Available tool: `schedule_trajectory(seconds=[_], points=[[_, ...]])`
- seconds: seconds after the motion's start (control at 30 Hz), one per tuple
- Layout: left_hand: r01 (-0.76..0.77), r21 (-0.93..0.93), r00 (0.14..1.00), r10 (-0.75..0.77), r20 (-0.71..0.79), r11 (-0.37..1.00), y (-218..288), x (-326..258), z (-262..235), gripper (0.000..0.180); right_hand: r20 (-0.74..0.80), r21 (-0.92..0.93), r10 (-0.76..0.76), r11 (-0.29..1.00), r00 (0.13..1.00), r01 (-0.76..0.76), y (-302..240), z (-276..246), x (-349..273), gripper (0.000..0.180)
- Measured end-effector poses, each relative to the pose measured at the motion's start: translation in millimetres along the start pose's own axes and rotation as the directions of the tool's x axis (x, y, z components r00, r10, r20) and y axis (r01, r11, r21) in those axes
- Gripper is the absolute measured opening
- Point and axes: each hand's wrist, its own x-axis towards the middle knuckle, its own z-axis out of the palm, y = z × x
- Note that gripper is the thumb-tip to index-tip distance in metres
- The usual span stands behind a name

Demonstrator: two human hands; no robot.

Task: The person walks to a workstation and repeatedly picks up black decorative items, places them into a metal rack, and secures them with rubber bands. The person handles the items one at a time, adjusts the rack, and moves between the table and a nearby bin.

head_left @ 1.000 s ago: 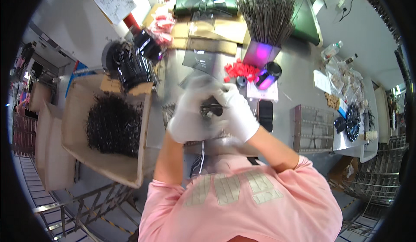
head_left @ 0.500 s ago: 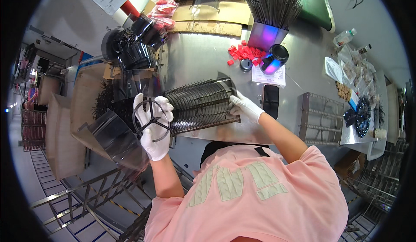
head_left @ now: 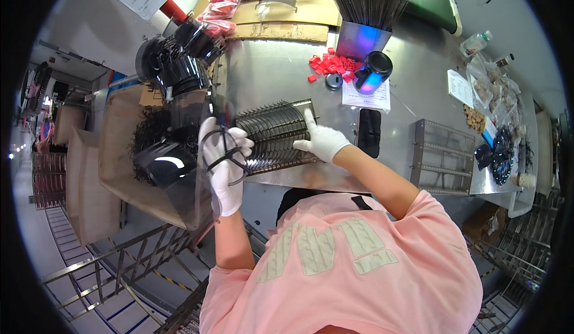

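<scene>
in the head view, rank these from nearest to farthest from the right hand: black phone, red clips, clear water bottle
Measured from the right hand, which rests on the slotted rack:
1. Black phone, lying just to the hand's right on the steel table.
2. Red clips, a loose pile farther back on the table, beyond the hand.
3. Clear water bottle, lying at the far right back corner.

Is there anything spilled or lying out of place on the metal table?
Yes. Small red pieces lie scattered loose on the metal table, beside the purple box of thin rods. The rack of dark rings, under both gloved hands, looks orderly.
</scene>
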Motion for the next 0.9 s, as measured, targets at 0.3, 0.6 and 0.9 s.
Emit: schedule_trajectory(seconds=[0.3,0.6,0.9], points=[[0.307,-0.375,0.95,-0.261,0.17,0.875,-7.8,-11.2,54.3,0.069,-0.574,-0.286,-0.576,0.807,0.581,0.517,-56.9,-63.3,-47.7,0.085],[0.416,-0.369,0.907,-0.348,0.24,0.831,13.9,-30.5,-40.5,0.093,-0.249,0.714,0.004,0.676,0.969,0.181,67.5,9.4,3.2,0.071],[0.492,-0.446,0.871,-0.419,0.259,0.747,-6.4,-30.4,-28.8,0.091,0.011,0.814,-0.061,0.581,0.998,0.026,71.5,44.0,9.6,0.082]])
